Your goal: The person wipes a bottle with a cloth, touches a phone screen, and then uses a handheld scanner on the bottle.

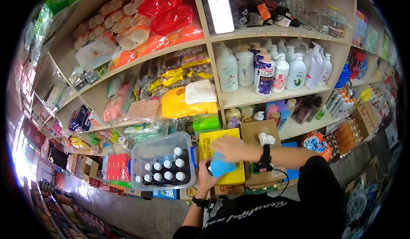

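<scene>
My right hand [230,148] reaches over a yellow box [206,141] and is closed on a blue cloth [223,167]. Just below and left of it, my left hand [206,178] curls around something mostly covered by the cloth; only a small dark and white part shows, so I cannot make out what it is. Left of my hands stands a clear plastic bin [143,153] with a blue latch. Inside it are several dark bottles with white caps [169,175], all upright.
A brown cardboard box [252,133] with a crumpled white tissue [267,139] stands right of the yellow box. Shelves ahead hold pump bottles [265,74], a yellow cloth pack [183,106], red bags [171,13] and a lit phone [221,13]. A dark cable [285,180] hangs by my right wrist.
</scene>
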A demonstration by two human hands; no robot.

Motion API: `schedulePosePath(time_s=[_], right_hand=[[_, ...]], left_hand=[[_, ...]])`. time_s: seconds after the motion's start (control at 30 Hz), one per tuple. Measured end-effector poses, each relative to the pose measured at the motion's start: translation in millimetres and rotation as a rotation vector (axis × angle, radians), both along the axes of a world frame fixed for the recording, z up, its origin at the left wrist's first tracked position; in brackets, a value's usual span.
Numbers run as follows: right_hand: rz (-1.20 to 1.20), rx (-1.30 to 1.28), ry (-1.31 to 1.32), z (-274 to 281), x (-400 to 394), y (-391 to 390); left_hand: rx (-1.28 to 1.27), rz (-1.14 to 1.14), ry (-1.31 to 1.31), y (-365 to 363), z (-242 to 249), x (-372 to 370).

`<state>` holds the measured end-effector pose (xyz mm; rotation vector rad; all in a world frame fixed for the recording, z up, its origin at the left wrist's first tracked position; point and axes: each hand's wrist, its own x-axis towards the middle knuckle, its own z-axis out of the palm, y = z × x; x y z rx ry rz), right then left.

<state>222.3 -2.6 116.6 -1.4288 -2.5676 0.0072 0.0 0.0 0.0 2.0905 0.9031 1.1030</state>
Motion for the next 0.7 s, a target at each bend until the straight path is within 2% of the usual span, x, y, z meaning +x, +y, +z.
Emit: schedulePosePath(time_s=[0.03, 0.1, 0.23, 0.37, 0.43, 0.53, 0.6, 0.7], right_hand=[[0.018, -0.022, 0.030, -12.6, -9.9, -10.5], [0.056, 0.123, 0.123, -43.9, -13.9, -17.5], [0.126, 0.236, 0.177, -51.9, 15.7, -23.2], [0.055, 0.136, 0.206, -62.7, 42.9, -21.4], [0.040, 0.126, 0.181, -60.8, 35.8, -21.6], [0.152, 0.153, 0.220, -65.4, 19.4, -10.9], [0.172, 0.093, 0.236, -73.9, -5.2, -9.1], [0.152, -0.066, 0.176, -58.2, -21.1, -9.3]], left_hand=[[-0.035, -0.002, 0.001, -1.1, 0.9, -0.4], [-0.032, 0.000, 0.000, 5.0, 1.4, -1.9], [0.024, -0.004, -0.039, 3.5, -2.1, 4.8], [-0.004, 0.002, -0.063, -0.9, -1.6, 5.8], [-0.013, 0.026, -0.033, -3.4, 2.9, 5.4], [-0.060, 0.035, -0.005, -4.5, 1.4, 6.6], [-0.061, 0.024, 0.044, -2.9, 1.9, 0.5], [-0.136, 0.035, 0.025, 0.9, -10.9, -6.0]])
